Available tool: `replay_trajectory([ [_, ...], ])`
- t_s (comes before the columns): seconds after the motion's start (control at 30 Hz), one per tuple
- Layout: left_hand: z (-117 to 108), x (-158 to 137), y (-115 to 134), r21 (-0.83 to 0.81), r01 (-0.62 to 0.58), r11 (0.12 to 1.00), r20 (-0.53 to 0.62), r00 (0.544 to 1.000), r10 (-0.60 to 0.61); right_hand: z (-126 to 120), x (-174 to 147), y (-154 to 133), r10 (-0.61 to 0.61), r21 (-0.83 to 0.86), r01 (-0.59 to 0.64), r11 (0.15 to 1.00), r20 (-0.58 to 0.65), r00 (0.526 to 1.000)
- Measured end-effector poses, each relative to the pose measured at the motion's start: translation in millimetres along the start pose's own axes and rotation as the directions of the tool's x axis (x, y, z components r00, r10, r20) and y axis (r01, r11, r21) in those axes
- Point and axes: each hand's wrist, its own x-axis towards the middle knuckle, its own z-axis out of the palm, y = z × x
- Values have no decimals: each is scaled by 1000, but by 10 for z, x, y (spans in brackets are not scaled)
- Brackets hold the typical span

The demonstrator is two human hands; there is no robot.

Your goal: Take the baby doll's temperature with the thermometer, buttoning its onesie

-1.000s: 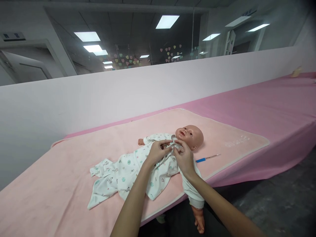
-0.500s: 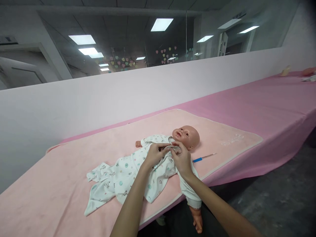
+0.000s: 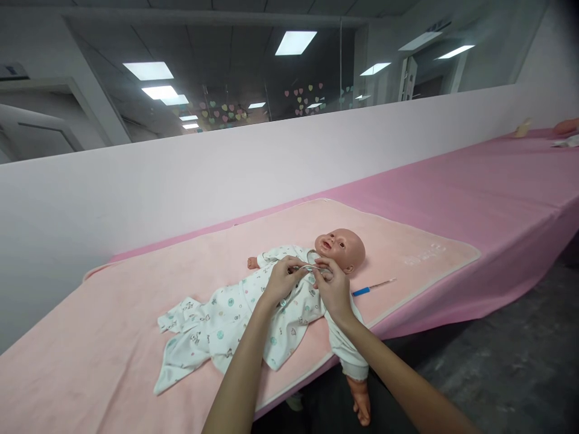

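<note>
Spanning two bare hands, a thin strip of pale cloth (image 3: pixel 311 267) crosses the upper chest of a doll (image 3: pixel 296 316), running from roughly 9 to 3 o'clock as I face the wall. The left hand (image 3: pixel 284 280) pinches its 9 o'clock end, the right hand (image 3: pixel 335 289) its 3 o'clock end, with little space between them; whether a fastener sits under the fingertips I cannot tell. The doll lies face up, its long axis reaching from the head (image 3: pixel 342 248) at 2 o'clock to the printed clothes' leg ends (image 3: pixel 181 358) at 8, which leaves the right hand nearer the head. One sleeved doll arm (image 3: pixel 347 355) drops over the table's edge at 5. A blue-handled stick (image 3: pixel 362 291) rests near the right hand at 3, on the peach blanket (image 3: pixel 108 337). Pink tablecloth (image 3: pixel 452 187) stretches toward 2; a white wall (image 3: pixel 181 187) stands at 12.
</note>
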Motion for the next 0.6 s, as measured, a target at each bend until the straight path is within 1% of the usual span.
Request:
replay_trajectory([
  [0.17, 0, 7, -1, 19, 7, 1000, -6, 1000, -7, -1, 0, 0, 6, -10, -6, 1000, 1, 1000],
  [0.3, 11, 6, -3, 7, 33, 999, -12, 999, -33, -5, -6, -24, -1, -20, 1, 1000, 4, 1000],
  [0.43, 23, -8, 4, -7, 26, 1000, -29, 999, -26, -11, -14, -34, 4, -42, -4, 999, 1, 1000],
  [0.5, 25, -14, 6, -38, 44, 998, -22, 999, -45, -13, -17, -31, 8, -55, -8, 998, 1, 1000],
  [0.6, 25, -14, -4, -136, 70, 988, -5, 997, -72, -14, -18, -24, 13, -25, -13, 1000, 2, 1000],
])
